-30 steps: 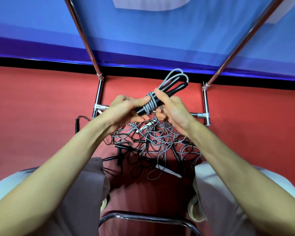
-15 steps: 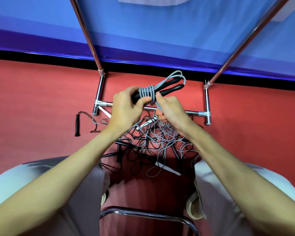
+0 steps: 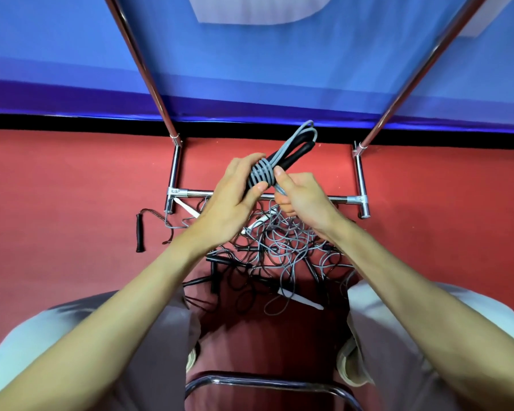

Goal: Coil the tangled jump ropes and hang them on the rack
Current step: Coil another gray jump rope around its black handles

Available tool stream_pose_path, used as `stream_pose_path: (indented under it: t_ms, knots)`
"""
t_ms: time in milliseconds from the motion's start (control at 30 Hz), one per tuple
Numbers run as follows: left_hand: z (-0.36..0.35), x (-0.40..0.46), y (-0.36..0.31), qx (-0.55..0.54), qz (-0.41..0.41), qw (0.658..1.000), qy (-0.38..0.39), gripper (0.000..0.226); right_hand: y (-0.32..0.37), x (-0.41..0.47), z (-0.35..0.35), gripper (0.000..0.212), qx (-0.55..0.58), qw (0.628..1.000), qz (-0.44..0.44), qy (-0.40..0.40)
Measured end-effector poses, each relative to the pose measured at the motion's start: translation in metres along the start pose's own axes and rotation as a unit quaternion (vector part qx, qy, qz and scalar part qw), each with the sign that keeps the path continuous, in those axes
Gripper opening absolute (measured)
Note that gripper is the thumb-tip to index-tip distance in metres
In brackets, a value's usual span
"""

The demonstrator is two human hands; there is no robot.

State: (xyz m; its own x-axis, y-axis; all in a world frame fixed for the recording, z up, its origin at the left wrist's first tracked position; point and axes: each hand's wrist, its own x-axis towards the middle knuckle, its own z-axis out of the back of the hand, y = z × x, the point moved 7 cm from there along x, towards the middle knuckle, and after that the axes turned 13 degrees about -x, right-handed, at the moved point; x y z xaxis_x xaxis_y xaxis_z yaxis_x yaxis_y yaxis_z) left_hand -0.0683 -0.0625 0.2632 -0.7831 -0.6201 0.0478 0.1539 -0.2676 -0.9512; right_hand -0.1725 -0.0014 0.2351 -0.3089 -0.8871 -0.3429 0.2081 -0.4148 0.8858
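left hand [image 3: 229,200] grips a coiled grey jump rope [image 3: 261,175]. right hand [image 3: 301,197] pinches its loose tail just beside. handles point up and away toward the right rack pole [image 3: 422,72].

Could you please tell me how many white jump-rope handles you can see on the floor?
3: one white handle by the rack's left foot, one below the hands, one nearest the knees; the tangle may hide others.

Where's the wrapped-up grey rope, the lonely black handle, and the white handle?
Coiled grey jump rope [image 3: 260,176], head view, on its grey wraps.
Lone black handle [image 3: 140,232], head view, mid-grip.
White handle [image 3: 300,299], head view, middle of its shaft.
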Motion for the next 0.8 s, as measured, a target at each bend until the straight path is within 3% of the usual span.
stream_pose_path:
  t_ms: [200,400,600,800]
  knots:
    - [0.000,-0.003,-0.005,-0.008,-0.025,1.000,-0.002,0.043,0.006,-0.004,0.000,0.043,0.025,0.999,-0.010,0.028]
    - [0.008,-0.003,-0.002,-0.010,-0.027,0.994,-0.105,0.020,0.004,-0.003,-0.008,0.045,0.008,0.999,-0.032,0.013]
    - [0.007,-0.005,0.003,0.009,-0.013,0.994,-0.110,0.015,0.008,-0.013,-0.016,0.034,0.144,0.979,-0.082,0.123]
    - [0.007,-0.005,-0.002,0.013,-0.027,0.992,-0.126,0.025,0.009,-0.014,-0.019,0.062,0.163,0.968,-0.102,0.161]
